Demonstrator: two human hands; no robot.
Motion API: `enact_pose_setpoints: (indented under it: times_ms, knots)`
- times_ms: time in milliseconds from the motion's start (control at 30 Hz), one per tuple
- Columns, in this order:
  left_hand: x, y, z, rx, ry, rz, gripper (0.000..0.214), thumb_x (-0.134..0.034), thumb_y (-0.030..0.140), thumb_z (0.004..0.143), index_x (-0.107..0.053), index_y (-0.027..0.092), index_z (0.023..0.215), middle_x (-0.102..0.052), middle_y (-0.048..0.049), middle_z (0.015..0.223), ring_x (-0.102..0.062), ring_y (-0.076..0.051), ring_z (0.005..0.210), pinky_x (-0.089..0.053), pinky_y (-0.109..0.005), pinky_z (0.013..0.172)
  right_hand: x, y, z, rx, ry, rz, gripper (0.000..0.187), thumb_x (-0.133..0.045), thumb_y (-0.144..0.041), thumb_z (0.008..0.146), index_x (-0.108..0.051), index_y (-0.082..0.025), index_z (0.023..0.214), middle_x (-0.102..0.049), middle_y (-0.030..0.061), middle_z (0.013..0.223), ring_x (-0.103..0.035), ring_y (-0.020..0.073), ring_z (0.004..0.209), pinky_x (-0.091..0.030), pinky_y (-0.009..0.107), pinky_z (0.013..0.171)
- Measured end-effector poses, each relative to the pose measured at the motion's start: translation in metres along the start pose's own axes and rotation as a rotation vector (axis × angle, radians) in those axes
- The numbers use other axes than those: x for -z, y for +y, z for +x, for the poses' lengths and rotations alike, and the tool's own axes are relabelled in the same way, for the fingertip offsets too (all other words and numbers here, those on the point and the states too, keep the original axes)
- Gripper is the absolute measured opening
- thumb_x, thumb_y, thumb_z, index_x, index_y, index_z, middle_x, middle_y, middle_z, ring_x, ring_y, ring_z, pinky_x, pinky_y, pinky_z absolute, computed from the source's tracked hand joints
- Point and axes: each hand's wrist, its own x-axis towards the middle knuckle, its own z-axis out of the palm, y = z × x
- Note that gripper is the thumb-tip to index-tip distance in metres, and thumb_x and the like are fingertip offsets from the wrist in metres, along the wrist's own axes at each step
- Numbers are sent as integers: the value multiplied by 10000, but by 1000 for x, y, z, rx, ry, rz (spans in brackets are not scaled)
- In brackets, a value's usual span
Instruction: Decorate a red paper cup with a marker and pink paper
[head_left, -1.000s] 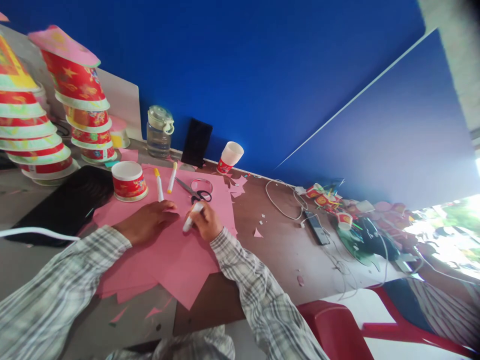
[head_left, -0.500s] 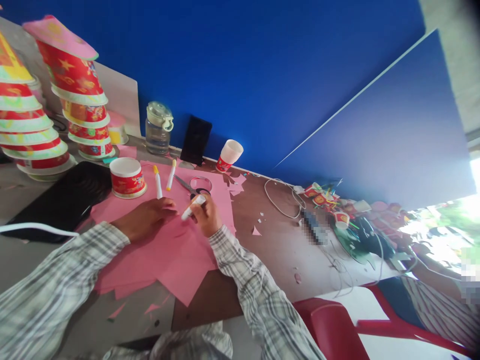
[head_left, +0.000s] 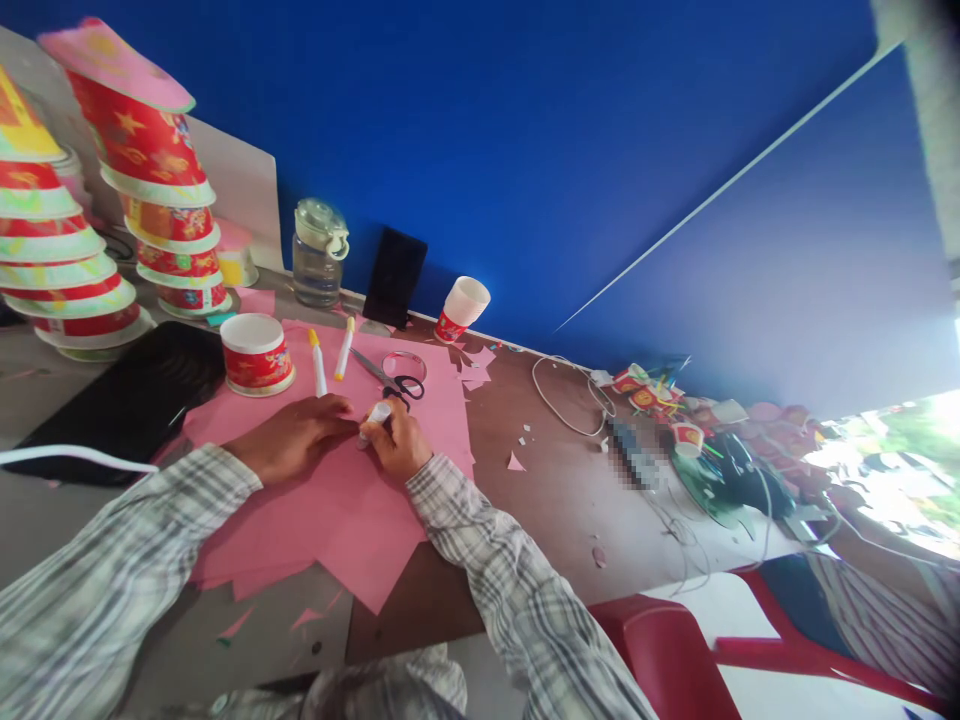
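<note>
My right hand is closed round a short white tube that looks like a glue stick. It holds the tube tilted, low over the pink paper. My left hand rests on that paper, fingers stretched towards the tube; whether a small piece lies beneath the fingertips is hidden. Just beyond my right hand lie scissors with dark handles and a roll of tape. Two white markers with yellow caps, a left marker and a right marker, lie past my left hand. A red-and-white paper cup stands upside down beside them.
Stacked red cup towers stand at the left behind a black device. A water jar, a leaning black phone and a white-and-red cup line the blue partition. Cables, cups and a red chair are right.
My right hand has shifted slightly left and down with the white tube, turning it more upright. The scissors' handles show more fully. My left hand has barely moved.
</note>
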Motion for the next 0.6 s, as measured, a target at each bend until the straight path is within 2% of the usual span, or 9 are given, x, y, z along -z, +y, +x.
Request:
enact_pose_setpoints:
  times_ms: [133,200,267,333,467,533,600]
  knots:
    - [5,7,2,-6,-21,-33,265,-444,323,773,-672,258,891,-613,-80,1030,-551,-209,911,-414,-342,811,2,-4,-6,-21,-145,22,172,-489,-355,868,-458,-191,825,-623,0,629,-615,133,604,-486,247,642]
    - [6,9,3,5,-18,-16,266,-440,327,774,-674,253,875,-608,-87,1044,-547,-218,918,-410,-355,813,4,-3,-5,-40,-136,114,217,-477,-398,869,-452,-191,810,-619,-4,613,-586,121,546,-476,229,584]
    - [6,9,3,4,-16,7,268,-429,315,779,-675,249,860,-606,-87,1049,-543,-222,925,-401,-365,827,3,0,-3,-40,-50,181,243,-452,-423,873,-449,-184,829,-625,4,638,-531,99,486,-450,212,526]
    - [6,8,2,-20,-4,9,272,-420,305,783,-674,243,861,-608,-86,1036,-544,-218,920,-400,-360,830,0,2,-1,-15,10,153,254,-459,-428,869,-459,-174,856,-630,12,671,-519,90,493,-450,212,540]
    - [6,7,3,-56,22,-14,261,-435,318,779,-674,242,851,-608,-81,994,-555,-204,878,-420,-333,791,-3,0,-6,-3,-130,55,229,-507,-400,859,-474,-173,860,-626,2,654,-608,117,608,-484,240,647]
    - [6,8,3,-51,2,-15,247,-443,313,777,-672,256,849,-607,-70,992,-559,-195,859,-427,-324,774,-1,-1,-7,-33,-195,108,236,-511,-408,855,-471,-176,846,-621,-5,635,-611,116,595,-487,236,632]
    - [6,7,2,-33,-9,-3,237,-450,293,772,-672,258,851,-607,-68,1011,-557,-196,876,-422,-331,792,2,0,-4,-58,-153,198,285,-500,-456,846,-462,-175,816,-605,-10,613,-553,94,509,-459,211,547]
